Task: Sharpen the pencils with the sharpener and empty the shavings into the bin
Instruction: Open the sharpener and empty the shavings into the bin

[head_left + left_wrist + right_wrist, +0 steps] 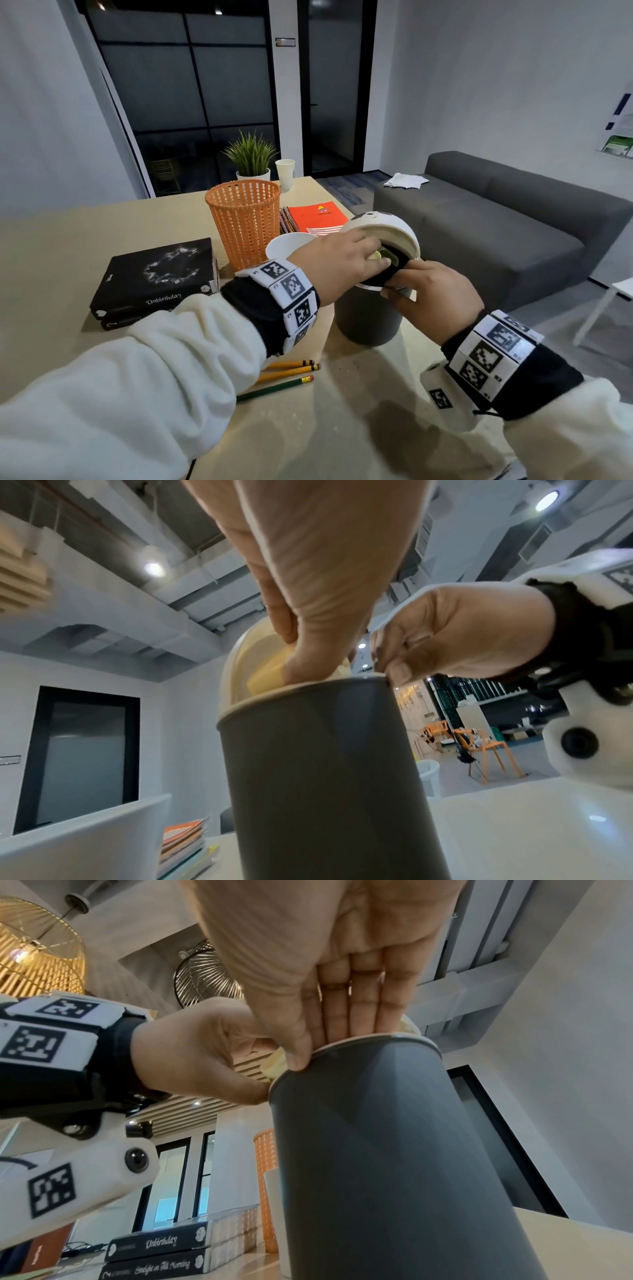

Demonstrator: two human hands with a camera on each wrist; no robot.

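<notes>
A grey bin (366, 318) (318, 777) (394, 1150) stands near the table's right edge with its white domed lid (376, 224) tipped back. My left hand (378, 260) (301, 666) pinches a small yellow-green sharpener (381, 255) (265, 679) (276, 1064) just over the dark opening. My right hand (404, 286) (308, 1053) grips the bin's near rim, thumb outside and fingers reaching inside. Three pencils (291, 371), two yellow and one green, lie on the table under my left forearm. The inside of the bin is hidden.
An orange mesh basket (245, 222) and a white paper cup (287, 245) stand just left of the bin. Two black books (157, 277) lie further left, spiral notebooks (315, 216) behind. A potted plant (251, 157) and a cup (285, 174) sit at the far edge. A grey sofa (496, 222) is to the right.
</notes>
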